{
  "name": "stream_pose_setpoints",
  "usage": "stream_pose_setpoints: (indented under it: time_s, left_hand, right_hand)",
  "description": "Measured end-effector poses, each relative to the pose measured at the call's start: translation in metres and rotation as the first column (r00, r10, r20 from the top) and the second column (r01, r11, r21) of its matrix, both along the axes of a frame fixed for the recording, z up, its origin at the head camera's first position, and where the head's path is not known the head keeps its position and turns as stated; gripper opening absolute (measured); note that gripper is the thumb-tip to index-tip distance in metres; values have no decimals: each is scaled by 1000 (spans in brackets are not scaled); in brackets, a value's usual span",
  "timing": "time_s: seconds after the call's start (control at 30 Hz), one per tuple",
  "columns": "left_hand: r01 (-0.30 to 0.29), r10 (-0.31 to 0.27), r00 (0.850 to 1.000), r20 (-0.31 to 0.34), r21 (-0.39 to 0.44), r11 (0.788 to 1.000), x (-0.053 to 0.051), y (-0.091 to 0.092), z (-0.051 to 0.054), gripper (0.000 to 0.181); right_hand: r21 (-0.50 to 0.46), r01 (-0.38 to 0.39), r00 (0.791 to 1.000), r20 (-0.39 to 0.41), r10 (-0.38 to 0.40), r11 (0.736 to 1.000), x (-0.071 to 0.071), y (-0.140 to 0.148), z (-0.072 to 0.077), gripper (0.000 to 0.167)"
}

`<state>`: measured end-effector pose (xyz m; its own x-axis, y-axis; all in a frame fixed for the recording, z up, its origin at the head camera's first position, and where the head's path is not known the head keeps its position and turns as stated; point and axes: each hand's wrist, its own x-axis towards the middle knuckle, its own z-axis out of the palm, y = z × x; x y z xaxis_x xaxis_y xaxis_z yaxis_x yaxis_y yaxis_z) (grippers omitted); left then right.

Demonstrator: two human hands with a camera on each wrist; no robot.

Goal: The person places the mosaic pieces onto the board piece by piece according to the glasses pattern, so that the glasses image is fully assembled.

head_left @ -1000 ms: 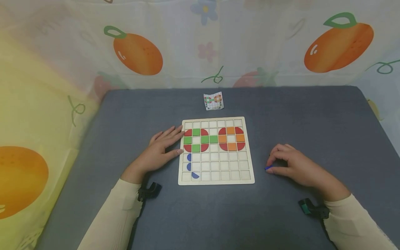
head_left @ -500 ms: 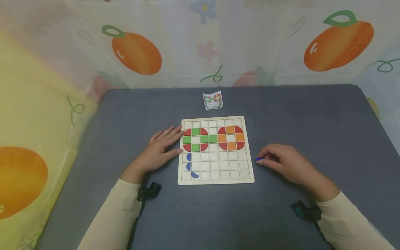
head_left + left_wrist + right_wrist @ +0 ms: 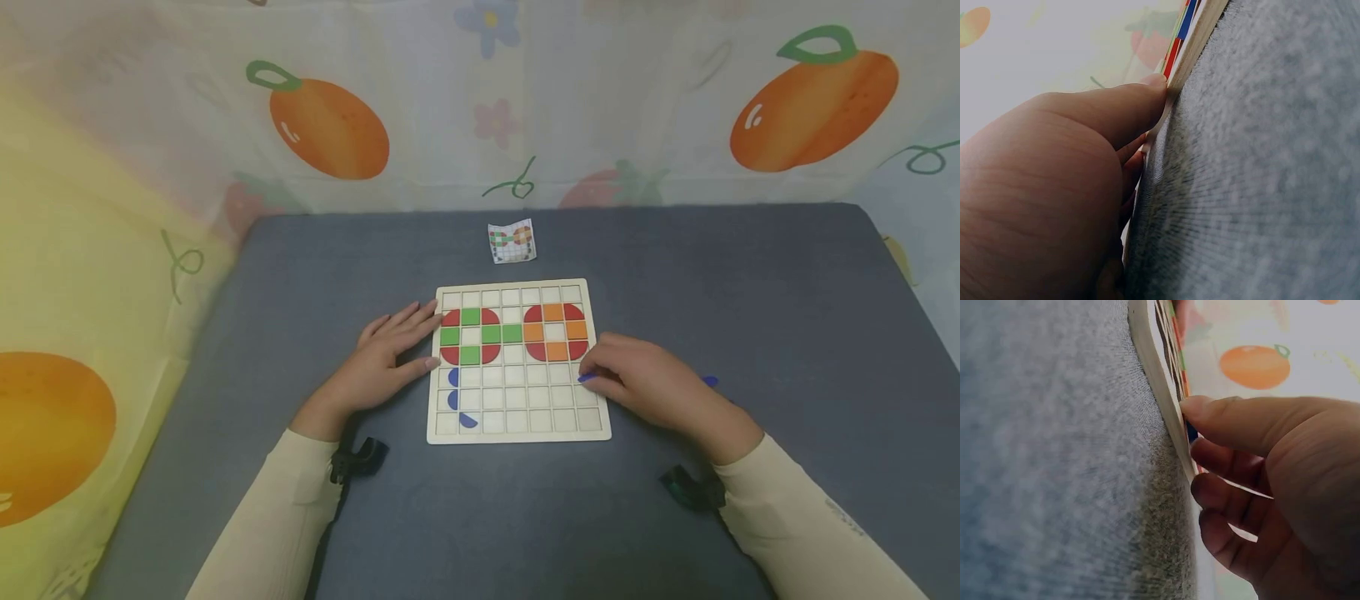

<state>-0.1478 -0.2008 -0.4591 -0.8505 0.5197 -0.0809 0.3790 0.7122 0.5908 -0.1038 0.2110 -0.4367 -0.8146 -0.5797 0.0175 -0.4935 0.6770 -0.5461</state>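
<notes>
A pale wooden grid board (image 3: 517, 437) lies on the table, with red, green and orange pieces set in its upper cells. Down its left side sit several blue half-round pieces (image 3: 468, 421). My left hand (image 3: 382, 367) rests at the board's left edge, fingers straight, thumb and fingertips touching the rim. My right hand (image 3: 656, 383) pinches a blue piece (image 3: 587, 378) between thumb and index finger over the right-hand column, just below the red and orange ring. In the right wrist view, the pinched blue piece (image 3: 1191, 432) is mostly hidden by the thumb.
Another blue piece (image 3: 709, 381) lies on the dark grey table (image 3: 480, 517), partly hidden behind the right wrist. Beyond the board is a small printed pattern card (image 3: 512, 242). A fruit-print curtain (image 3: 435, 100) hangs at the table's far edge.
My right hand has moved left from the table onto the board's right side, carrying the blue piece. Another blue piece has come into view behind the wrist. The left hand has stayed put.
</notes>
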Motion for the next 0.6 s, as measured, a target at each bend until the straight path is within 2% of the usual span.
stream_pose_setpoints:
  time_s: [0.2,0.33,0.6]
  left_hand:
    - [4,-4,1000,-7,11,1000,0,1,1,75]
    - [4,-4,1000,-8,2,1000,-1,0,1,76]
    - [-1,1,1000,4,1,1000,-1,1,0,76]
  right_hand:
    - [0,-22,1000,17,22,1000,0,-2,1,18]
    - [-32,-5,1000,25,6,999,0,-3,-1,22]
    - [-70,34,999,-14,-35,997,1,-5,-7,21]
